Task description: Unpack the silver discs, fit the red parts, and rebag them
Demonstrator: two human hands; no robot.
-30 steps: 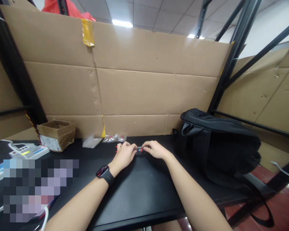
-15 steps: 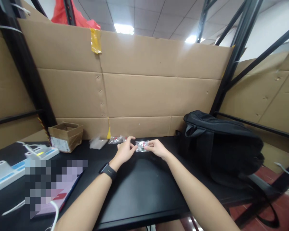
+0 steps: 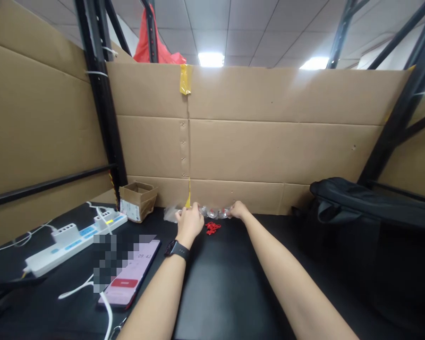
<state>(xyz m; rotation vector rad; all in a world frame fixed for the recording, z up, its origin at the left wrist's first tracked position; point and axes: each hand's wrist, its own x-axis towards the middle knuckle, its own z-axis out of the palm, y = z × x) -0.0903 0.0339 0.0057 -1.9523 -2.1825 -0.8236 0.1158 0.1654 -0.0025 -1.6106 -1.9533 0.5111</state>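
A: Delta on my feed?
B: Clear packet now in line with other packets; red cords exposed at its 7 o'clock.
A: Hands?
B: I see left hand off it, toward 9.

From the head camera I watch both my arms, bare along the forearms, reach forward. My left forearm slants inward; the left hand shows its back, fingers bent. My right forearm angles in from lower right, the right hand curled inward. The hands are apart; their grip is unclear.
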